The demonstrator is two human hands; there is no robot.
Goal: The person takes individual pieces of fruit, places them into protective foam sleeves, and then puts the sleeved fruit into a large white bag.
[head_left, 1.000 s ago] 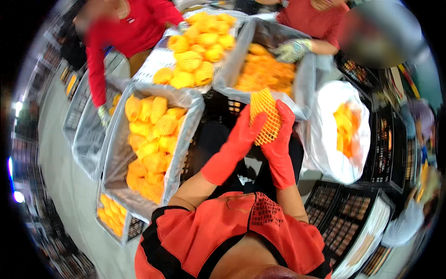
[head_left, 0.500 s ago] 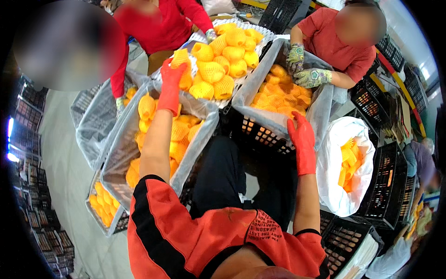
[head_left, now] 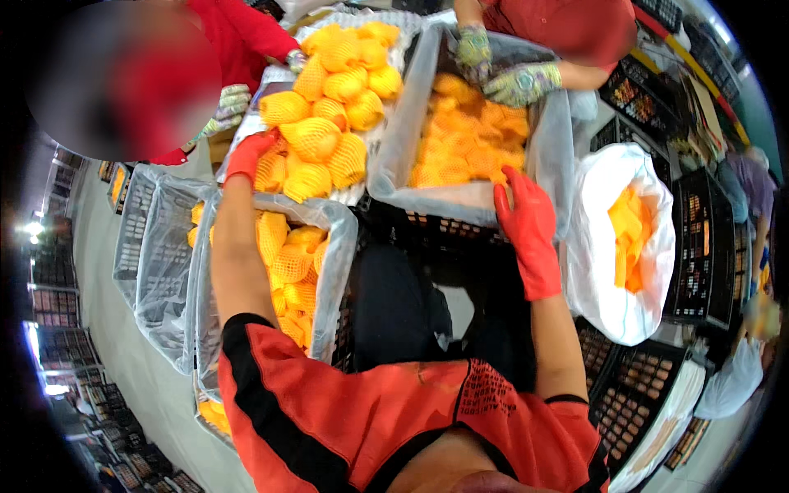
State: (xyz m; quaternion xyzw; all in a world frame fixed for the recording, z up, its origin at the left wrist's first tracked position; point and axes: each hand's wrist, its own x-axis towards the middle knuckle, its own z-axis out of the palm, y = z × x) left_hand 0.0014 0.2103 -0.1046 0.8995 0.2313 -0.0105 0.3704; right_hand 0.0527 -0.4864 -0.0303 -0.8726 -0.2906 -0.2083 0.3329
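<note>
Ok, left hand [head_left: 251, 156] at foam nets [head_left: 309, 140], table's [head_left: 374, 131] near-left corner; can't tell grip.
Right hand [head_left: 527, 230] half-open, empty, over crate's [head_left: 431, 223] near edge.

I take this for a packing floor in a warehouse or large workshop — dark plastic crates [head_left: 56, 304] stand in rows and stacks along the left, beyond a bare grey floor [head_left: 152, 411]. More black crates [head_left: 703, 251] crowd the right. Close by I see plastic-lined crates [head_left: 559, 164], a white sack [head_left: 596, 271] and a heap of yellow netted pieces [head_left: 312, 140] — plenty of the same goods, with co-workers in patterned gloves [head_left: 526, 82] around them.
</note>
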